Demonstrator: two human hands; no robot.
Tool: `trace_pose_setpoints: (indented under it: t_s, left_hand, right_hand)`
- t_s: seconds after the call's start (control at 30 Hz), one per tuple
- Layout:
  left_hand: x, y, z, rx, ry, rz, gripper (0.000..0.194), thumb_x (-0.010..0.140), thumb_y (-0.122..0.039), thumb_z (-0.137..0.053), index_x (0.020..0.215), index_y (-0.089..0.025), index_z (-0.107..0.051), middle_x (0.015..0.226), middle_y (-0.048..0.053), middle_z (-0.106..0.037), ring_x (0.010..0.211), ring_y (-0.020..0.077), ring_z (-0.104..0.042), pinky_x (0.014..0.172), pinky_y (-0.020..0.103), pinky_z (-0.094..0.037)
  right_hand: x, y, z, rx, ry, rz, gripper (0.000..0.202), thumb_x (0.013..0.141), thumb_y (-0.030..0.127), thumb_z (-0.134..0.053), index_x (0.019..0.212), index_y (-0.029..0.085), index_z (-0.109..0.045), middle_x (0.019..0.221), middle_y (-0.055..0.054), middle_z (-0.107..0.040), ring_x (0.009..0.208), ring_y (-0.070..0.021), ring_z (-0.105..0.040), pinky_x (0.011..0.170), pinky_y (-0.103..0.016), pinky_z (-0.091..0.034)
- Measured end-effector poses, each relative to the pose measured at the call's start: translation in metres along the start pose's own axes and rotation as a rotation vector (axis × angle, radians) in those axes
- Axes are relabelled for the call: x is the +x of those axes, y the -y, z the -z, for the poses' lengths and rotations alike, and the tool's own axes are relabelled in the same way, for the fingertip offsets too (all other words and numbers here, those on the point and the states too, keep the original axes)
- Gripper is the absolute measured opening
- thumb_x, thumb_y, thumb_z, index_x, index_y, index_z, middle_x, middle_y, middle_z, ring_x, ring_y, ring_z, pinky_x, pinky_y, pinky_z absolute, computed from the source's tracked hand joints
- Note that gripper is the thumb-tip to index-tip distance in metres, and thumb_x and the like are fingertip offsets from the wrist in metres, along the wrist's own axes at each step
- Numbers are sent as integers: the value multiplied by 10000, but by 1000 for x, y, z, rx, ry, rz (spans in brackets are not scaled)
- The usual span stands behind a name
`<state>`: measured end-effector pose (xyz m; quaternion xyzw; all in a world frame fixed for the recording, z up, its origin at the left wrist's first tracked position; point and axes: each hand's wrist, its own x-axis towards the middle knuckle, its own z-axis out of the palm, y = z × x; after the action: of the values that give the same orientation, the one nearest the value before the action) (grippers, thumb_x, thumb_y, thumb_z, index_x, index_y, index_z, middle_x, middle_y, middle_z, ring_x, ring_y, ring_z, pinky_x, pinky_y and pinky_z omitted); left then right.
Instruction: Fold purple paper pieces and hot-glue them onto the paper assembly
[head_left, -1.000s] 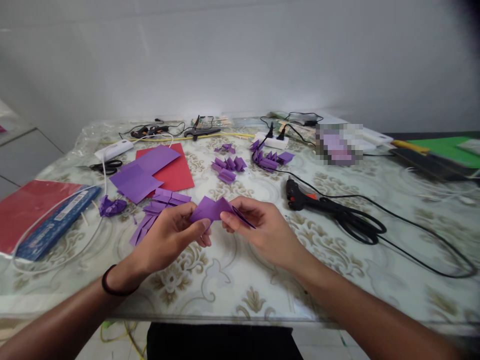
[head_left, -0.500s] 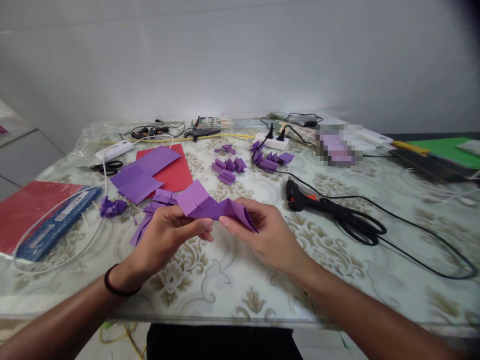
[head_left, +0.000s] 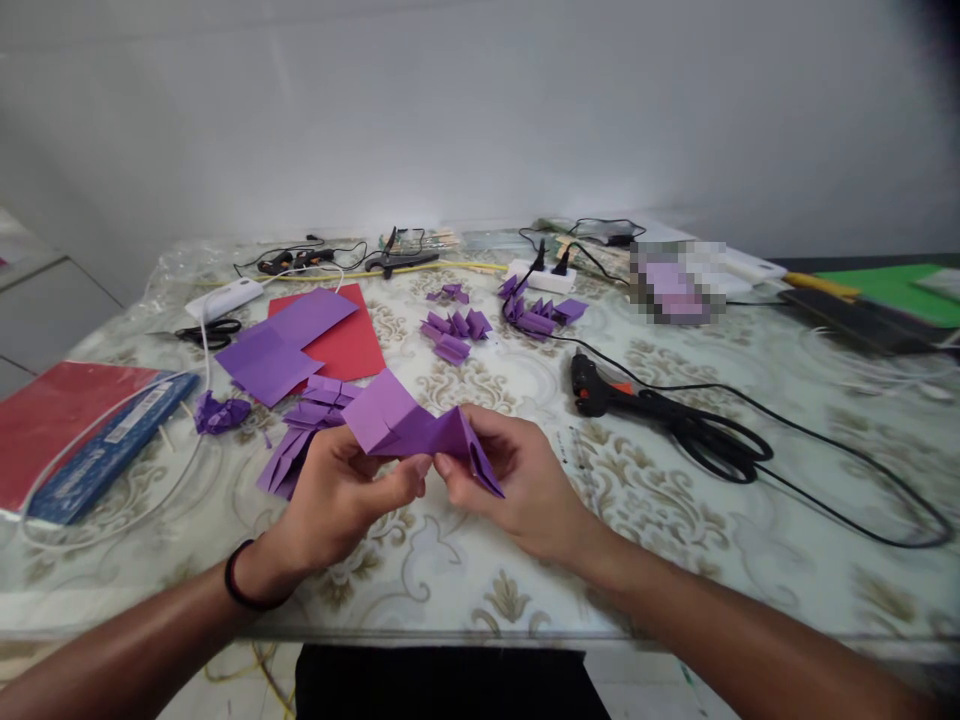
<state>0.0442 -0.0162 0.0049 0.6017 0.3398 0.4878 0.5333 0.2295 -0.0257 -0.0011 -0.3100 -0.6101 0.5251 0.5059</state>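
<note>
A creased purple paper [head_left: 397, 415] is held up between my two hands above the patterned table. My left hand [head_left: 349, 490] pinches its left part, thumb in front and fingers behind. On the right, my right hand [head_left: 517, 480] grips the folded end, which stands up in a pointed fold. Folded purple pieces [head_left: 289, 455] lie just behind my left hand. Two flat purple sheets [head_left: 274, 345] rest on a red sheet [head_left: 352, 345]. Farther back are small folded purple pieces [head_left: 454, 325] in groups.
A black glue gun [head_left: 592, 385] and large black-handled scissors [head_left: 712, 435] lie right, with a looping cable. A blue-edged packet [head_left: 112, 450], crumpled purple paper [head_left: 221, 412] and white cable lie left. A white power strip [head_left: 544, 275] sits at the back.
The purple paper has moved slightly down and left, and its left part is tilted more. My left thumb has shifted closer to my right thumb.
</note>
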Motion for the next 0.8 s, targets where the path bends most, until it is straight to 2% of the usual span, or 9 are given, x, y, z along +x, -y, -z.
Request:
trace_pose_setpoints:
  t_s: [0.17,0.33,0.67,0.8]
  left_hand:
    - [-2,6,6,3,-49,2,125,838,-162,-811,722,-190,-772,630,-16,-717,559,99,-610,541,181,-513]
    - [-2,7,11,-3,-88,15,129,843,-170,-815,722,-187,-775,619,-11,-712,553,114,-619,533,203,-517]
    - [7,2,18,-59,-133,-2,93,811,-174,-799,734,-180,-748,616,-19,-664,562,108,-563,570,237,-471]
    - [11,-5,15,-76,-195,3,78,748,-177,-796,705,-180,-730,573,-24,-637,535,112,-558,554,245,-461]
  right_hand:
    - [2,1,4,-25,-77,-12,118,734,113,-695,790,198,-636,687,66,-535,638,-108,-437,614,-260,-358]
    - [4,2,6,-66,-138,-45,93,717,132,-671,752,198,-616,659,74,-476,631,-109,-412,622,-267,-353]
    - [7,5,10,-132,-228,-14,94,684,128,-659,727,207,-633,650,62,-544,619,-117,-468,607,-268,-373]
    - [7,6,12,-150,-253,-3,90,675,130,-648,716,206,-626,645,58,-552,616,-120,-470,604,-270,-377]
